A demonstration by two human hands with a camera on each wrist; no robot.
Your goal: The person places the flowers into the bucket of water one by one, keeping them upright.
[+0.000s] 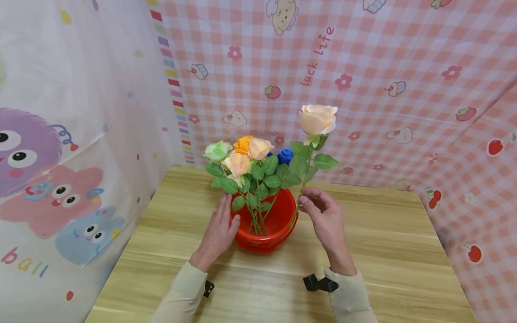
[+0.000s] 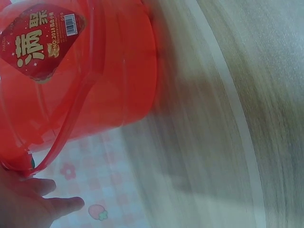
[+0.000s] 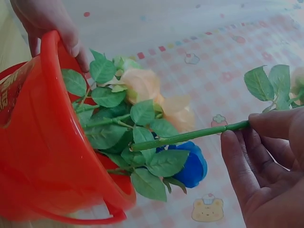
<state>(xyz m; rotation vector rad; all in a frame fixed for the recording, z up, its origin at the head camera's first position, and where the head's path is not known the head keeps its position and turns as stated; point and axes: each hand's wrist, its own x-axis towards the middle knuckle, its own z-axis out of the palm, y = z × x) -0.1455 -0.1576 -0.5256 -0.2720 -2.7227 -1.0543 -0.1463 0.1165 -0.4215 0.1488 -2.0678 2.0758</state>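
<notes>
My right hand pinches the green stem of a cream-pink artificial rose, held upright at the right of a red bucket. In the right wrist view the stem runs out past my fingertips, its cut end in front of the other flowers and apart from the bucket. My left hand rests against the bucket's left rim with its fingers fairly straight. Inside the bucket stand several roses: a pale green rose, an orange rose, peach roses and a blue rose.
The bucket stands on a wood-grain table. Its handle hangs down the side, near a red label. A pink checked cloth hangs behind the table, and a white cartoon-print cloth hangs on the left.
</notes>
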